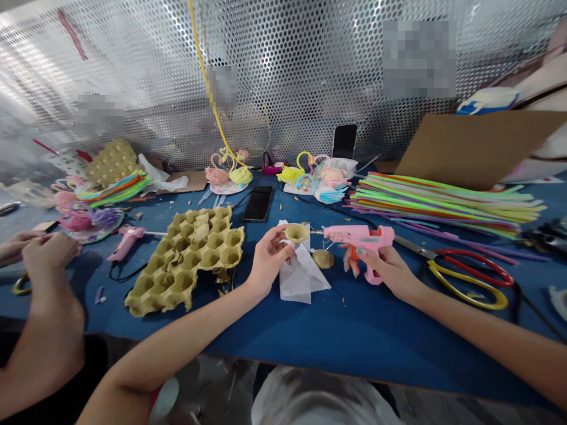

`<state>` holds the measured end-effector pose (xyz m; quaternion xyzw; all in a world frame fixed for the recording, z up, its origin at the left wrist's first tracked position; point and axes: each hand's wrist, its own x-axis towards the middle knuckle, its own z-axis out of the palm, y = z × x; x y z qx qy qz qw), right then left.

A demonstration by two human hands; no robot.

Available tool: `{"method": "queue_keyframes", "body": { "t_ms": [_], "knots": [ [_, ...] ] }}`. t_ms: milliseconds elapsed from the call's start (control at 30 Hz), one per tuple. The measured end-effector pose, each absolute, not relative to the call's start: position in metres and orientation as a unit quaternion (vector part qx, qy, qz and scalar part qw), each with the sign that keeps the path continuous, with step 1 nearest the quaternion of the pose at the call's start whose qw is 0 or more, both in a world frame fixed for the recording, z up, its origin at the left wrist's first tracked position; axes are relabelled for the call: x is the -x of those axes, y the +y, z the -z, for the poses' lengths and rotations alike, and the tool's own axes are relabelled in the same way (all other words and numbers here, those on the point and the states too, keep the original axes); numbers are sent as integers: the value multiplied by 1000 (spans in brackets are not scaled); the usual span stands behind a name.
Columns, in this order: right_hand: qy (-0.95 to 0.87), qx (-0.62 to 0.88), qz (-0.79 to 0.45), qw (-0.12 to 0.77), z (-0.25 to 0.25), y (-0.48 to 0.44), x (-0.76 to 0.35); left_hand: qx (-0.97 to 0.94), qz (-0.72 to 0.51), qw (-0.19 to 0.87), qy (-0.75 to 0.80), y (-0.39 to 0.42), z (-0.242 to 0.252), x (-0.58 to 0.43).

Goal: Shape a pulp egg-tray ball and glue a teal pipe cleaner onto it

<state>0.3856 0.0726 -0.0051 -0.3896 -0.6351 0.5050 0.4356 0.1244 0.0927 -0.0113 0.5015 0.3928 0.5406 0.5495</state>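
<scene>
My left hand pinches a small cup cut from an egg carton between thumb and fingers, its hollow side facing up. My right hand is wrapped round the handle of a pink glue gun. The gun's nozzle points left and sits at or very near the cup's right rim; whether it touches is unclear. Below them a white tissue lies on the blue table. Just right of the tissue rests a second carton cup.
A torn egg carton lies to the left, a phone behind it. Scissors and pipe cleaners are at right. Pipe-cleaner swans stand at the back. A co-worker's hands work at left near another glue gun.
</scene>
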Motion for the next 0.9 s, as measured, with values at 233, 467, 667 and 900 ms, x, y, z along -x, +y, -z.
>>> {"method": "queue_keyframes", "body": {
  "t_ms": [233, 467, 667, 900],
  "knots": [
    [-605, 391, -529, 450, 4, 72, -382, -503, -538, 548, 396, 92, 12, -124],
    [-595, 407, -521, 457, 0, 69, -383, -516, -533, 542, 395, 92, 11, -124],
    [-615, 413, -510, 436, -3, 70, -385, -523, -532, 543, 385, 92, 13, -123],
    [-608, 444, -490, 440, 2, 72, -389, -513, -534, 550, 387, 92, 11, -124]
  ]
}}
